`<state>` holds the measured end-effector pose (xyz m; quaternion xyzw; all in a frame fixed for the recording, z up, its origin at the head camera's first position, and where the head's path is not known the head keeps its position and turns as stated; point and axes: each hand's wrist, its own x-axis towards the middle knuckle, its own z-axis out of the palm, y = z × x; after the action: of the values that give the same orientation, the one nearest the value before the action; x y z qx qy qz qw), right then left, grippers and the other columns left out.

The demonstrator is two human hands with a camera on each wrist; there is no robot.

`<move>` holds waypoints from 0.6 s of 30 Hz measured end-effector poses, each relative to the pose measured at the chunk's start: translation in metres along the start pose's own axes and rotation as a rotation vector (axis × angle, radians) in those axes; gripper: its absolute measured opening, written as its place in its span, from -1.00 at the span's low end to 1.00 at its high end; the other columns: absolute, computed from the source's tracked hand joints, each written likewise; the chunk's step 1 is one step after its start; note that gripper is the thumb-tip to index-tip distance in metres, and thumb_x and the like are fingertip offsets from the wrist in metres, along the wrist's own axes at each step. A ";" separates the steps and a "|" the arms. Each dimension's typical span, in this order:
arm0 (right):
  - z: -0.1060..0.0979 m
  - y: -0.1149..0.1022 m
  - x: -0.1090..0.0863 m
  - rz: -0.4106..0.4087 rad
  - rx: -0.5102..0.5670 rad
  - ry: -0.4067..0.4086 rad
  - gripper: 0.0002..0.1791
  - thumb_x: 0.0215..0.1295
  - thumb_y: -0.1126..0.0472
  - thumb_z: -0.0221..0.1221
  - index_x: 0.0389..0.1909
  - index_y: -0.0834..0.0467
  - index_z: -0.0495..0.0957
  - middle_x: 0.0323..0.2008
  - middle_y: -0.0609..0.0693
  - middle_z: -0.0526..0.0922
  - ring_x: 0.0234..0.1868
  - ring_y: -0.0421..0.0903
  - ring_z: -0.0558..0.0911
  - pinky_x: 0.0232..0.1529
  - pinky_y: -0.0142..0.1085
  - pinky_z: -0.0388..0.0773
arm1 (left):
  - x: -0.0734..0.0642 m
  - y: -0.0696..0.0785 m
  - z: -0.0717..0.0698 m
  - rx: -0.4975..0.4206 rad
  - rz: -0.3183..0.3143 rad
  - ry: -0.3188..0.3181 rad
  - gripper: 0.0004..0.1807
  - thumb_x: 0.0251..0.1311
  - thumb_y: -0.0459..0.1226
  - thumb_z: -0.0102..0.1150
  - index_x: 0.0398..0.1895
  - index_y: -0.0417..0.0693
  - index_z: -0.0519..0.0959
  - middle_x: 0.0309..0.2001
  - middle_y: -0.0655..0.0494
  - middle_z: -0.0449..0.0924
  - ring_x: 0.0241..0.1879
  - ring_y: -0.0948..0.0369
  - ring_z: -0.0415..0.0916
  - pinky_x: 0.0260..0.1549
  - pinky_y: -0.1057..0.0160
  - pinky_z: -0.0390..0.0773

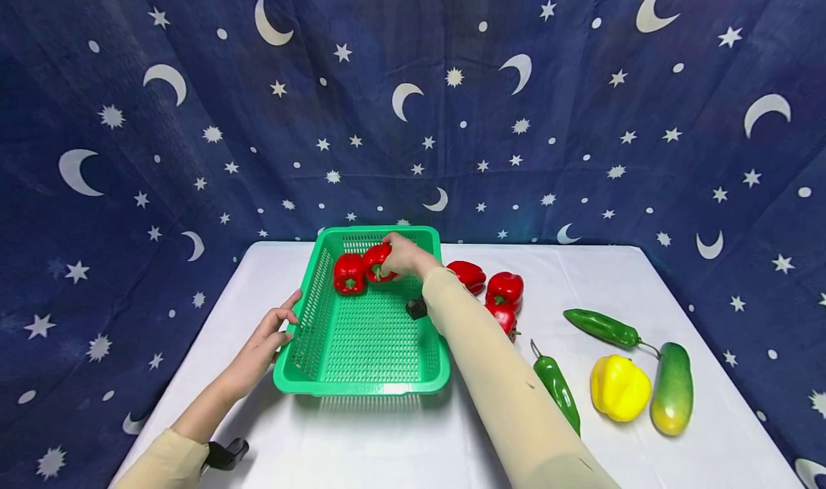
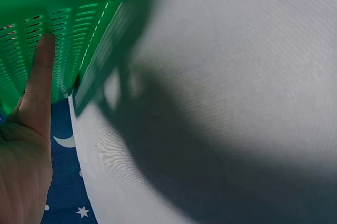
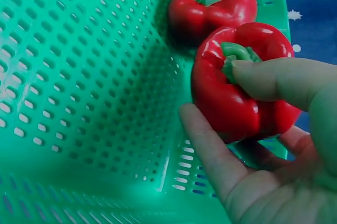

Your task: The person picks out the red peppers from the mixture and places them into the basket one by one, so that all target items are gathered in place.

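Note:
My right hand (image 1: 408, 257) holds a red bell pepper (image 3: 221, 111) inside the green basket (image 1: 361, 388), near its far end. In the right wrist view the thumb lies on the pepper's green stem and the other fingers go round its side. Right beside it, a second red bell pepper (image 1: 349, 271) sits in the basket's far left part. My left hand (image 1: 261, 349) is at the basket's left side, its fingers extended. One straight finger (image 2: 45, 61) touches the slotted outer wall in the left wrist view.
Right of the basket lie three red bell peppers (image 1: 505, 288), partly behind my right forearm. Farther right are two long green peppers (image 1: 600, 328), a yellow bell pepper (image 1: 619, 388) and an oblong green-yellow vegetable (image 1: 672, 392). A starry curtain (image 1: 464, 102) stands behind the white table (image 1: 361, 446).

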<state>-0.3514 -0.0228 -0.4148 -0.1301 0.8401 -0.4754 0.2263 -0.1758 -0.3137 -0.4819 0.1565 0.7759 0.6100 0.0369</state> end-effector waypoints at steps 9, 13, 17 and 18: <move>0.006 0.008 0.009 0.081 -0.086 0.023 -0.13 0.12 0.51 0.29 0.47 0.15 0.20 0.20 0.19 0.41 -0.02 0.07 0.52 -0.05 -0.03 0.65 | 0.001 0.000 0.000 -0.006 -0.012 0.003 -0.78 0.41 -0.48 -0.25 0.06 -0.22 0.25 0.66 0.06 -0.20 0.56 -0.14 -0.25 -0.44 0.29 0.43; 0.007 0.012 0.010 0.089 -0.102 0.029 -0.12 0.11 0.52 0.29 0.48 0.16 0.20 0.21 0.19 0.40 -0.02 0.07 0.52 -0.09 -0.03 0.66 | 0.001 0.001 -0.001 -0.009 -0.013 -0.002 -0.79 0.41 -0.47 -0.25 0.06 -0.22 0.24 0.67 0.06 -0.21 0.56 -0.17 -0.27 -0.41 0.28 0.45; 0.008 0.015 0.010 0.086 -0.096 0.035 -0.11 0.11 0.53 0.29 0.48 0.18 0.20 0.21 0.19 0.40 -0.05 0.07 0.54 -0.13 -0.04 0.67 | 0.001 0.000 -0.001 -0.012 -0.013 -0.003 -0.79 0.42 -0.47 -0.26 0.06 -0.22 0.24 0.67 0.07 -0.21 0.56 -0.17 -0.27 -0.39 0.27 0.46; 0.009 0.015 0.010 0.084 -0.097 0.035 -0.11 0.11 0.53 0.29 0.48 0.18 0.20 0.21 0.19 0.41 -0.05 0.07 0.54 -0.13 -0.05 0.67 | 0.001 -0.001 -0.001 -0.011 -0.015 -0.003 -0.79 0.42 -0.47 -0.26 0.06 -0.22 0.24 0.67 0.07 -0.21 0.56 -0.17 -0.27 -0.39 0.27 0.47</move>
<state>-0.3555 -0.0258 -0.4343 -0.0969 0.8707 -0.4265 0.2246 -0.1768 -0.3143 -0.4823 0.1514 0.7735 0.6139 0.0435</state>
